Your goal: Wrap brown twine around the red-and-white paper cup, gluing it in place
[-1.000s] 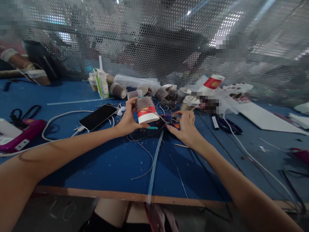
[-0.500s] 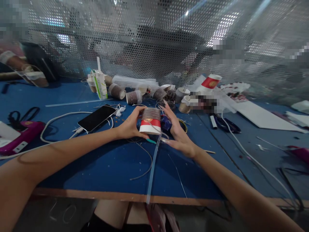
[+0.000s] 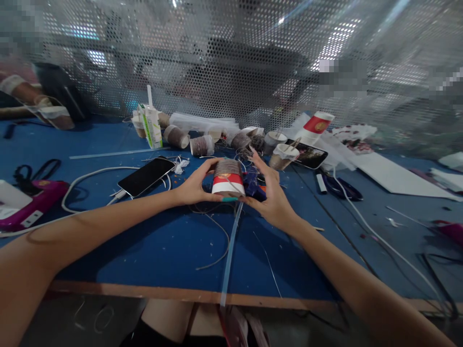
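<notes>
Cup (image 3: 227,180), cord-wound, held over the surface (image 3: 173,250), behind its front edge; straighter than a second ago, apparently steadier for work. Long axis near upright, white end down, corded end up. Left hand (image 3: 195,187) with fingers pinching its side; right hand (image 3: 272,200), newly beside it, with fingers spread.

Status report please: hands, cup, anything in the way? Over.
Left hand gripping cup; right hand open alongside. Cord wound around cup's upper part. Dark-blue object close behind, partly hidden.
</notes>
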Action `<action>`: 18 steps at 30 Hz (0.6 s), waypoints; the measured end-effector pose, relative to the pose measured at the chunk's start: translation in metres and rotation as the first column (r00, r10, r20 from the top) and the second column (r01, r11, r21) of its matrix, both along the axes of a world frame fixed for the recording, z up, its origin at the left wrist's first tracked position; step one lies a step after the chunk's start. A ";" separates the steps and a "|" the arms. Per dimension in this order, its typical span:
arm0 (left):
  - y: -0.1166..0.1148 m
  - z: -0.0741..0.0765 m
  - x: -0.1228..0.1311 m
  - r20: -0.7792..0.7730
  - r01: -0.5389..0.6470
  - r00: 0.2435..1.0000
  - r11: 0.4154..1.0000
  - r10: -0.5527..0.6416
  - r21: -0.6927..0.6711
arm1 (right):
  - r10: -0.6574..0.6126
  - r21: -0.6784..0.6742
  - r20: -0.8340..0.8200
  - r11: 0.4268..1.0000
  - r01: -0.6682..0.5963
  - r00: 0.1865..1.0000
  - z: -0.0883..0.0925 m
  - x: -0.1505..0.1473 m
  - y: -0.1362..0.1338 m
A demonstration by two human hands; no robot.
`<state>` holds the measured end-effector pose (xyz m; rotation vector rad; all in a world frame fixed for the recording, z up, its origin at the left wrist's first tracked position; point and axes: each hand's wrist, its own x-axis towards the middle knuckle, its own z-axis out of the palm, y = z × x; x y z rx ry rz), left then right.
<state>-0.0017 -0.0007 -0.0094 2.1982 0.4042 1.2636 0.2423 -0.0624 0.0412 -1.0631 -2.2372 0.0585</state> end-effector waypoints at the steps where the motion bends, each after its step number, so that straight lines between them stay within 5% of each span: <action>1: 0.000 0.000 0.000 0.007 -0.007 1.000 1.000 0.007 -0.010 | -0.026 0.025 -0.007 0.999 0.027 1.000 0.000 0.000 0.001; 6: -0.004 0.003 0.002 0.009 -0.004 1.000 0.999 0.004 -0.040 | -0.094 0.070 -0.014 0.993 0.095 0.995 -0.001 0.000 0.001; 13: 0.004 -0.005 0.003 0.213 -0.202 0.957 0.979 0.195 0.010 | 0.101 0.030 -0.006 0.994 -0.101 0.995 0.003 0.014 0.009; 18: 0.009 -0.010 0.003 0.368 -0.374 0.874 0.923 0.318 0.093 | -0.291 0.074 0.292 0.957 0.281 0.911 -0.003 0.022 0.009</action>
